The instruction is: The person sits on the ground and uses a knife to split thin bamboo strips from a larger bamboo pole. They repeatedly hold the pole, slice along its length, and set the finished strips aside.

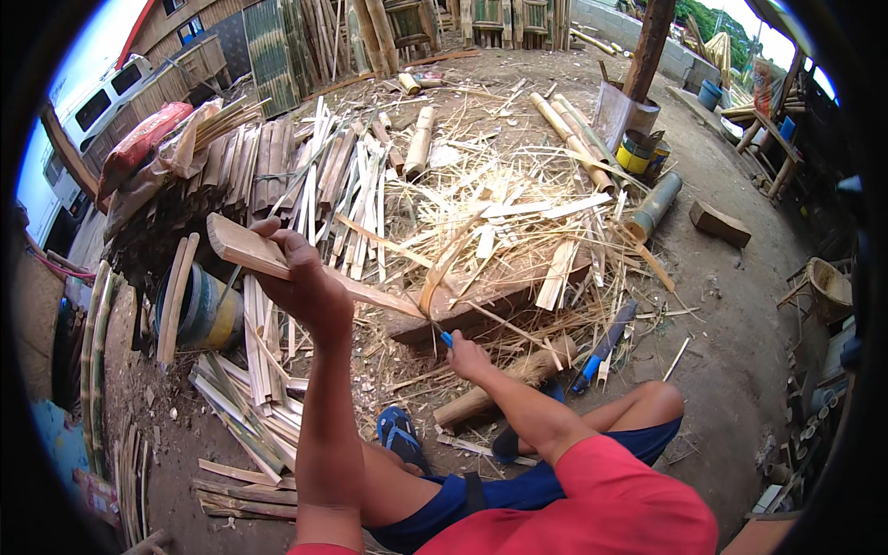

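My left hand [310, 282] is raised and closed around the upper end of a pale bamboo slat [248, 250]. The slat slopes down to the right, its lower end resting on a low wooden block [467, 319]. Lower down, my right hand [469, 359] grips the blue handle of a knife [447, 339]. Its blade meets the lower end of the slat, though most of the blade is hard to make out. A long thin shaving [437, 277] curls up at that spot. Another blue-handled blade [606, 344] lies on the ground to the right of the block.
Shavings [499, 199] heap over and beyond the block. Split slats [356, 199] and a stacked pile [231, 171] stand at the left, near a bucket [208, 310]. A log [504, 379] lies before the block. Bamboo poles [573, 139] and a wood chunk [720, 225] lie right.
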The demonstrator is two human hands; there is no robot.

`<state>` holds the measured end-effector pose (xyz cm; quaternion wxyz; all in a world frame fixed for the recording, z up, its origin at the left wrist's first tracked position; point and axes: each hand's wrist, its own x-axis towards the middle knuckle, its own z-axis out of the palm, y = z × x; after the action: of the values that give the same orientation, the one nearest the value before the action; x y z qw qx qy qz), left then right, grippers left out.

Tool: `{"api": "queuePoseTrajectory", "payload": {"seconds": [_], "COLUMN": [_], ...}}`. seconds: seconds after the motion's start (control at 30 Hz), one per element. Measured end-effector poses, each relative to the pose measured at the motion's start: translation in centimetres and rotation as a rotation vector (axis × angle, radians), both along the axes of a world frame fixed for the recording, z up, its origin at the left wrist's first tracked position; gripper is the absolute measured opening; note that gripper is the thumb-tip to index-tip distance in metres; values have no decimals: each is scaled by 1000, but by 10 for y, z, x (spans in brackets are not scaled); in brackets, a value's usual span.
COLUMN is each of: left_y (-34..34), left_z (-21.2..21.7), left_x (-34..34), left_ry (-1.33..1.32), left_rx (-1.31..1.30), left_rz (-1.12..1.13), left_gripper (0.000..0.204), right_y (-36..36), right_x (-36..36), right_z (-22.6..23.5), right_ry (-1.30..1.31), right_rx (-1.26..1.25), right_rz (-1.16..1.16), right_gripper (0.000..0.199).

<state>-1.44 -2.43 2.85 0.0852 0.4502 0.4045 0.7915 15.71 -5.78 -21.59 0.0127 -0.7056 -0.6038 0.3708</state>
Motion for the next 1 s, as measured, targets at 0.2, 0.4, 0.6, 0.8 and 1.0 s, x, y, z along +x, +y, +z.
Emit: {"api": "queuePoseTrajectory", "payload": {"seconds": [0.2, 0.4, 0.6, 0.8, 1.0], "left_y": [-3, -7, -9, -9, -9], "left_z": [-1, 0, 4, 5, 1], "left_x": [-16, -21, -35, -41, -55], "left_ry": [-85, -107, -161, -56, -276], "left_rx": [39, 34, 115, 92, 68], "left_rz": [-38, -19, -16, -219, -731], "left_gripper": [35, 34, 49, 68, 41], "right_y": [-14, -31, -22, -68, -93], "right_x": [-16, 22, 87, 91, 53], "right_z": [-2, -54, -110, -42, 47], "right_ry": [365, 187, 219, 148, 539], "right_rx": [403, 303, 351, 714, 259], "right_rz": [115, -6, -275, -204, -63], "right_gripper": [31, 27, 29, 27, 40]}}
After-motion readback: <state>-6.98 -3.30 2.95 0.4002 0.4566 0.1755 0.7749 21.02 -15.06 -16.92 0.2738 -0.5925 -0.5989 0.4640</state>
